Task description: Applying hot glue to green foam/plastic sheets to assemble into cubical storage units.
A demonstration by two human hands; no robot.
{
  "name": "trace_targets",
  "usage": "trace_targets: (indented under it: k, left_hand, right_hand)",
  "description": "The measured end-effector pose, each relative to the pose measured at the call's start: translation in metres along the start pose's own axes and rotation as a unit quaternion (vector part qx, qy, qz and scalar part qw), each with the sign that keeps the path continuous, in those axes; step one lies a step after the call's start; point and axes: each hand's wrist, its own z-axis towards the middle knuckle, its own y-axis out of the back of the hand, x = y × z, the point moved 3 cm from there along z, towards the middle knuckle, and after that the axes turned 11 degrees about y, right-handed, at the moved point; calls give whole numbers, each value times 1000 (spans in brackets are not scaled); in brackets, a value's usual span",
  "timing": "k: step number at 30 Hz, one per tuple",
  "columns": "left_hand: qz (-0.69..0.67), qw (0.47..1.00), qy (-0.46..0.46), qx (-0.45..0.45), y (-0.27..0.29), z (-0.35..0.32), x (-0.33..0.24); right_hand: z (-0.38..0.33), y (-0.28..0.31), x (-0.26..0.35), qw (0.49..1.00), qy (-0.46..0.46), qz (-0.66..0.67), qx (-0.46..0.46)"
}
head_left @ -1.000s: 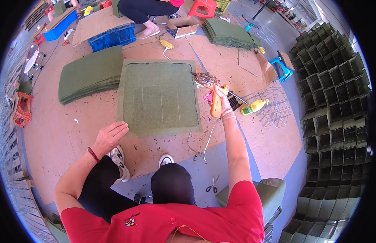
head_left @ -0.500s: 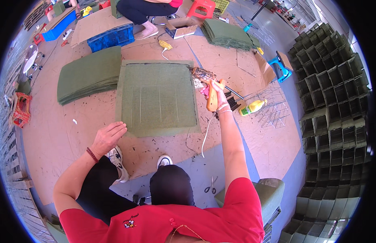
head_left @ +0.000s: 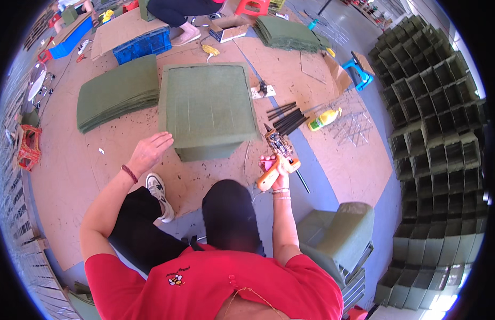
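Observation:
A square green fabric sheet [head_left: 207, 106] lies in front of me, with a dark line along its far and right edges. Its near edge bends downward, and a green panel [head_left: 210, 152] shows below. My left hand [head_left: 150, 150] is at the sheet's near left corner, fingers stretched out and holding nothing; whether the fingertips touch the fabric is hard to tell. My right hand [head_left: 279, 168] is wrapped round an orange glue gun [head_left: 270, 177], right of the sheet and apart from it. The gun's dark nozzle points away from me, and a black stick protrudes from its rear.
Black glue sticks [head_left: 290, 120] and a yellow bottle [head_left: 324, 120] lie to the right. Left of the sheet is a stack of green sheets [head_left: 119, 93]. Beyond are a blue crate [head_left: 143, 45] and a seated person [head_left: 180, 13]. Green boxes [head_left: 428, 133] pile up along the right.
My right hand has drawn the glue gun back toward me from the sheet's far right corner. The sheet's near edge now bends down. My left hand stays by the near left corner.

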Motion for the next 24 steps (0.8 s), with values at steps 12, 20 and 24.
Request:
trace_targets:
  k: [12, 20, 24]
  left_hand:
    - [14, 1000, -24, -7, 2, -7, 8]
    - [-96, 990, 107, 14, 1, -1, 17]
    - [-198, 961, 190, 10, -2, 4, 21]
  right_hand:
    - [-19, -164, 108, 896, 37, -418, 146]
    - [-74, -207, -23, 784, 90, -570, 229]
    - [-100, -188, -92, 774, 118, -584, 215]
